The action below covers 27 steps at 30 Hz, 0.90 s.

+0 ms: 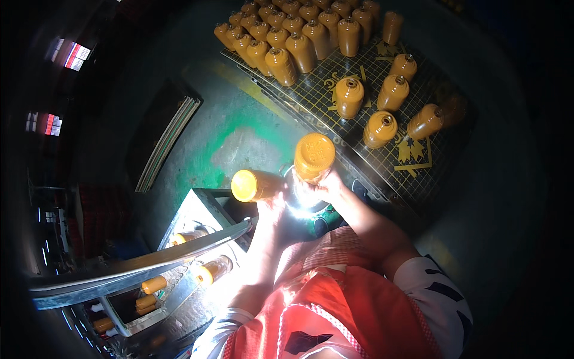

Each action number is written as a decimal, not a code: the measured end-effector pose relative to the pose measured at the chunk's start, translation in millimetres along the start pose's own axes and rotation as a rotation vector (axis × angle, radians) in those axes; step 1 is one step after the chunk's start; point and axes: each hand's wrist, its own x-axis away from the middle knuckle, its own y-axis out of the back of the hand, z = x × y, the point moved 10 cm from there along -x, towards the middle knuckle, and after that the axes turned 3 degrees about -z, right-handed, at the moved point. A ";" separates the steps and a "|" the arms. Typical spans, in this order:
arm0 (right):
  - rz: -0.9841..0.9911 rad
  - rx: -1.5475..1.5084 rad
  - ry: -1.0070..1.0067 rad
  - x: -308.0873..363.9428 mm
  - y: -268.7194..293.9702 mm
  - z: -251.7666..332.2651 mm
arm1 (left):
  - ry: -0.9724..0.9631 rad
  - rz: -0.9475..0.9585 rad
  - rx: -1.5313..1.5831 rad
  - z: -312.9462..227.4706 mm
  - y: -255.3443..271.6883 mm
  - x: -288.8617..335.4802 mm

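I hold an orange bottle in each hand, both with their round bases turned up toward me and their necks out of sight. My left hand (272, 206) is closed around the lower-left bottle (252, 185), which lies tilted to the left. My right hand (330, 185) grips the other bottle (314, 157), its base facing almost straight up. Beneath the hands, a round light-coloured container (302, 200) shows in part, washed out by glare and partly covered by the right hand.
To the far right, a dark gridded platform (311, 113) with yellow markings carries several upright orange bottles (349, 97). A metal rail (179, 246) crosses the left, above a pale bench (197, 215) with bottles (214, 269) lying about it. Stacked sheets (167, 143) rest on the green-stained floor (236, 149).
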 end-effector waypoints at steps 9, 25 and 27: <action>0.131 -0.208 -0.030 -5.9 -9.9 -35.1 | -0.026 0.070 -0.006 -10.9 16.2 16.2; -0.588 0.877 1.422 435.7 33.4 271.2 | -0.182 0.364 -1.786 229.3 -207.3 -78.0; -0.942 1.164 1.580 470.7 19.3 288.0 | -0.492 0.890 -2.131 309.5 -240.0 -89.4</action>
